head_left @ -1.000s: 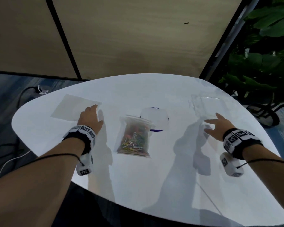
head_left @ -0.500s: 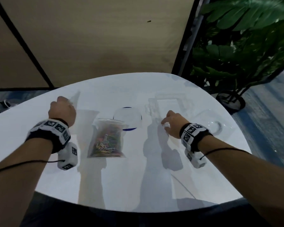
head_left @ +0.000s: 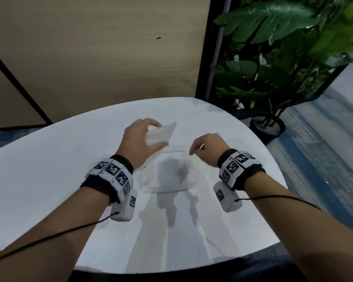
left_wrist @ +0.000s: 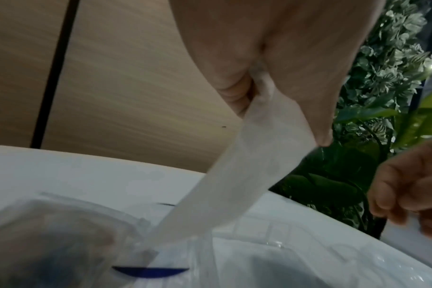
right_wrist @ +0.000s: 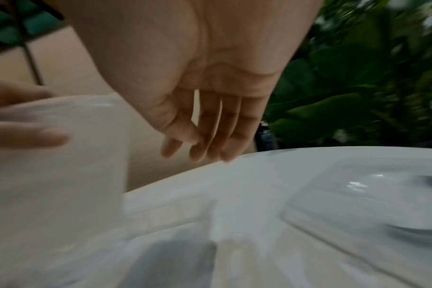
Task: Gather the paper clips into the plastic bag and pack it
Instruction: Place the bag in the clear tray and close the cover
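Observation:
My left hand (head_left: 161, 134) pinches a thin white sheet (head_left: 168, 128) and holds it in the air over the far edge of a clear plastic container (head_left: 171, 176) on the white table (head_left: 49, 180). In the left wrist view the sheet (left_wrist: 259, 165) hangs down from thumb and fingers. Below it lies the clear bag of paper clips (left_wrist: 49, 243), blurred; my left arm hides it in the head view. My right hand (head_left: 196, 149) hovers at the container's far right corner, its fingers (right_wrist: 219, 136) hanging down and holding nothing.
A blue-rimmed round disc (left_wrist: 150, 271) lies beside the bag. A second clear plastic piece (right_wrist: 358, 194) sits right of the container. A potted plant (head_left: 273, 78) stands past the table's right edge, a beige wall behind.
My left hand picked the white sheet off the table's left side and carried it right, above the container. My right hand drew the container nearer. The view swung right.

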A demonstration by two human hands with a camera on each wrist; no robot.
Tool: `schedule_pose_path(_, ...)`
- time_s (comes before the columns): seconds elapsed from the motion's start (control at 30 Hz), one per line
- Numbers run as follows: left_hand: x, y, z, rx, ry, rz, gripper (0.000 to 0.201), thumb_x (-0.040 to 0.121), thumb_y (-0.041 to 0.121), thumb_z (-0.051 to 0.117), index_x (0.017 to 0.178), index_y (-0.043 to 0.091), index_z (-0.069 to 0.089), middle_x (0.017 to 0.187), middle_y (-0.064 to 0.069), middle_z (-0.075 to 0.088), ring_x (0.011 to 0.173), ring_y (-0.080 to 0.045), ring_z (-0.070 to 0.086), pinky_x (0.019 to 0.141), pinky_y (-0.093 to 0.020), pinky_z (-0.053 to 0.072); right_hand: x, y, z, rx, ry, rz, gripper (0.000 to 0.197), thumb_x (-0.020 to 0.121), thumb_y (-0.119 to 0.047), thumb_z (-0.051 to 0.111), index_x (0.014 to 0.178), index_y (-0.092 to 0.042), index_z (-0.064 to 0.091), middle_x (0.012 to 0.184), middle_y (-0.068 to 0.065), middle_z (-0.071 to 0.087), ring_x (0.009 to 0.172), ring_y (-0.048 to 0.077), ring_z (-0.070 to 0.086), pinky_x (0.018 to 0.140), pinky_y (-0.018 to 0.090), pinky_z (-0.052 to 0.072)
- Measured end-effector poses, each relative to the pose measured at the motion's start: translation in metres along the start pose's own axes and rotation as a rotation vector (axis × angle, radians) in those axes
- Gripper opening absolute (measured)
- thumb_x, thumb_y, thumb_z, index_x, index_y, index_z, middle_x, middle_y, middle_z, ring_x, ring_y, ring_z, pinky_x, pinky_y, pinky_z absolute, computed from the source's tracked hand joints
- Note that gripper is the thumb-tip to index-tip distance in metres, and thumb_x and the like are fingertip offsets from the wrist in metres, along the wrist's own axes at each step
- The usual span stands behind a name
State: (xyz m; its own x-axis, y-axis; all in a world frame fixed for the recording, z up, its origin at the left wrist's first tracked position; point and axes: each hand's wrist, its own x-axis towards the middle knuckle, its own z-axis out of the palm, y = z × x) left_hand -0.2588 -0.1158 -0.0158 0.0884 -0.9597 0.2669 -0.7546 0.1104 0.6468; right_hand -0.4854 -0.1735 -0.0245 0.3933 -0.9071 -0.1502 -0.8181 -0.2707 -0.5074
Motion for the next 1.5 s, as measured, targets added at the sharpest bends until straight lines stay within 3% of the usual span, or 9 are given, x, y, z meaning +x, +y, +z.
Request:
schedule_pose_path(0.1,0.0,-0.008,0.017,-0.012,-0.148,0.089,0.02,0.076,0.024,0.084,0.094,0.022,0.075,0.079,0.002,0.057,0.072,-0.015,0.053,0.072,-0.032,0.047,0.012,0.065,0.004,-0.107,0.183,0.273,0.027,0.091,-0.03,0.056,0.116,-0.026,0.065,0.13,0.007,0.051,0.119,0.027,0.049,0.098,0.036,0.044)
schedule_pose_path(0.3,-0.009,-0.031,0.035,0.088,-0.457,0.26,0.01,0.091,0.027,0.067,0.098,0.031,0.061,0.103,0.011,0.058,0.095,-0.012,0.058,0.088,-0.035,0.05,0.007,0.145,0.024,-0.207,0.114,0.713,0.11,0.065,-0.073,0.066,0.15,-0.026,0.014,0.16,0.011,0.005,0.146,0.038,0.01,0.113,0.058,0.024)
schedule_pose_path(0.63,-0.021,-0.001,0.062,0.083,-0.664,0.235,0.029,0.086,0.001,0.042,0.092,0.029,0.04,0.118,0.014,0.069,0.098,-0.018,0.065,0.081,-0.035,0.051,0.008,0.149,0.018,-0.111,0.079,0.887,0.128,0.043,-0.077,0.077,0.146,-0.026,0.02,0.143,0.015,0.026,0.131,0.041,0.032,0.102,0.056,0.037)
schedule_pose_path(0.73,-0.026,-0.02,0.074,0.064,-0.717,0.081,0.024,0.093,0.008,0.042,0.097,0.031,0.036,0.09,0.001,0.071,0.064,-0.025,0.051,0.058,-0.032,0.041,0.004,0.139,0.014,-0.154,0.039,0.939,0.128,0.041,-0.08,0.076,0.143,-0.023,0.024,0.141,0.018,0.027,0.13,0.04,0.034,0.102,0.052,0.037)
schedule_pose_path(0.9,-0.012,-0.044,0.067,-0.152,-0.595,-0.257,0.023,0.098,0.022,0.053,0.118,0.032,0.05,0.085,-0.003,0.071,0.068,-0.024,0.061,0.061,-0.027,0.05,0.003,0.152,0.018,-0.133,-0.021,0.978,0.143,0.017,-0.091,0.065,0.137,-0.02,0.029,0.137,0.02,0.037,0.127,0.041,0.04,0.102,0.054,0.041)
schedule_pose_path(1.03,-0.003,-0.058,0.064,-0.018,-0.404,-0.195,0.024,0.087,0.016,0.066,0.108,0.027,0.065,0.082,0.001,0.066,0.076,-0.017,0.061,0.071,-0.026,0.051,0.006,0.153,0.013,-0.017,0.088,0.889,0.102,0.051,-0.074,0.076,0.122,-0.008,0.045,0.115,0.016,0.06,0.105,0.035,0.059,0.075,0.035,0.046)
schedule_pose_path(1.17,-0.001,-0.068,0.075,0.361,-0.51,0.033,0.041,0.097,0.02,0.052,0.137,0.027,0.055,0.122,-0.004,0.059,0.115,-0.027,0.053,0.103,-0.04,0.039,0.015,0.143,-0.002,-0.017,0.183,0.798,0.065,0.086,-0.053,0.059,0.124,0.0,0.057,0.118,0.018,0.063,0.111,0.034,0.059,0.072,0.034,0.042)
schedule_pose_path(1.37,-0.001,-0.066,0.062,0.412,-0.37,0.026,0.05,0.097,0.013,0.048,0.146,0.023,0.047,0.135,-0.007,0.048,0.125,-0.028,0.043,0.107,-0.039,0.03,0.024,0.094,-0.021,0.63,0.538,0.546,0.035,0.081,-0.042,0.063,0.102,-0.014,0.062,0.09,0.01,0.07,0.078,0.026,0.07,0.064,0.029,0.052)
schedule_pose_path(1.5,0.002,-0.074,0.028,0.196,-0.216,-0.227,0.057,0.091,-0.007,0.042,0.141,0.017,0.051,0.131,-0.015,0.048,0.123,-0.033,0.048,0.107,-0.04,0.039,0.017,0.027,-0.002,1.015,0.203,0.436,0.018,0.095,-0.01,0.053,0.078,-0.009,0.056,0.062,0.009,0.054,0.051,0.016,0.049,0.051,0.024,0.036)
